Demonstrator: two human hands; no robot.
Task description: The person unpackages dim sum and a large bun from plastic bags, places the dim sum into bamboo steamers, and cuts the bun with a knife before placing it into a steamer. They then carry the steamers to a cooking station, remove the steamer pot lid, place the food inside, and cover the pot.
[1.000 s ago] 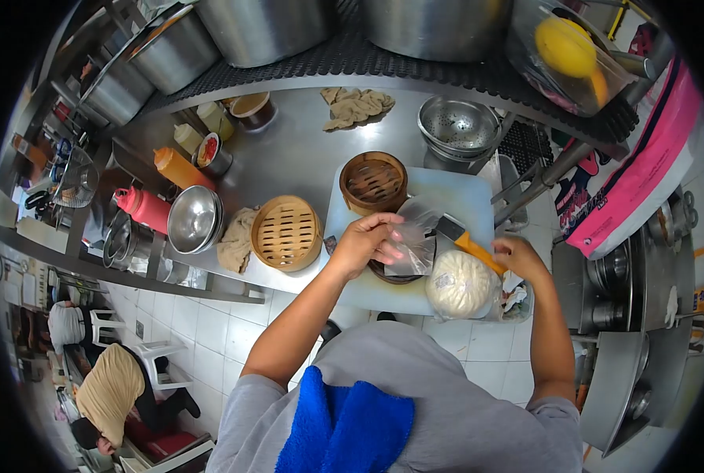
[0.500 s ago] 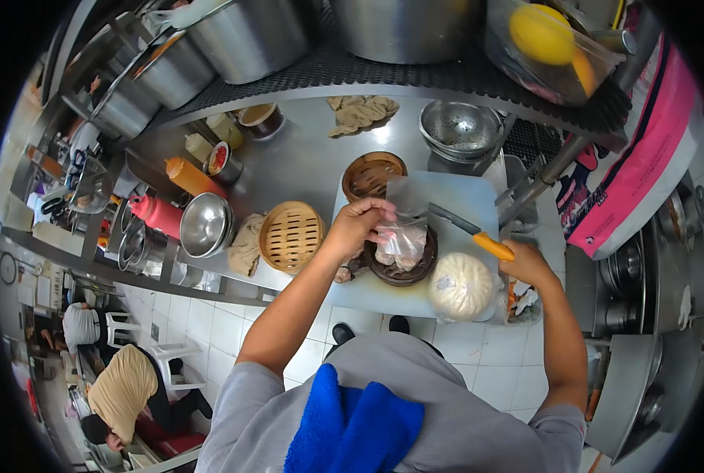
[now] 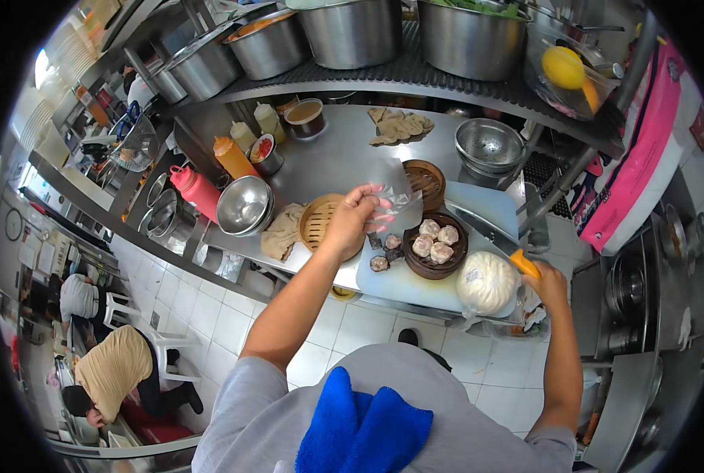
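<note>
My left hand [image 3: 353,219] is closed on a thin clear plastic bag [image 3: 403,206], which hangs crumpled and looks empty. Close by on its right, a dark round steamer basket [image 3: 448,270] holds several pale dumplings [image 3: 435,241]. In my right hand [image 3: 547,285] is a knife [image 3: 520,260], gripped by its orange handle, its blade pointing up and left past the basket's edge. Between basket and right hand sits a large white pleated ball [image 3: 486,282] wrapped in clear plastic. Small dark dumplings [image 3: 379,262] lie on the white cutting board [image 3: 415,290] left of the basket.
A light bamboo steamer [image 3: 315,224] is left of my left hand, a brown one [image 3: 424,184] behind the bag. Steel bowls [image 3: 244,205], squeeze bottles [image 3: 233,158] and a colander [image 3: 490,143] stand around the counter. A pot shelf [image 3: 383,79] overhangs the back. Two people sit far left.
My left hand has lifted the plastic bag up and left off the dark steamer basket. The pale dumplings now lie uncovered there. The right hand still holds the knife; the whole view has shifted.
</note>
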